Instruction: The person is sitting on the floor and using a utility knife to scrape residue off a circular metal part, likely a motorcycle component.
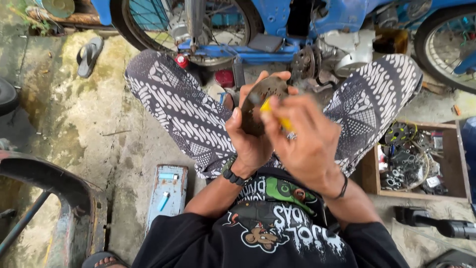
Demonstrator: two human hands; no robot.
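Rusty round metal plate (258, 101), gripped

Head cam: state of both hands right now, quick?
Left hand: closed around a round, dark metal disc, holding it up.
Right hand: pinching a small yellow tool against the disc; blurred.

A: What stands along the top of the view?
B: A blue motorcycle (297, 30), its spoked wheel (186, 27) at centre and a second wheel (446, 44) at right, on a stained concrete floor (84, 129).

A: What lies left of the seated figure?
B: A grey sandal (88, 55) near the top; lower, a pale blue tin (167, 194) bearing a blue lighter (163, 201); beside it, a rusted metal frame (74, 198).

A: And at right?
B: A wooden box (453, 164) of small metal parts.
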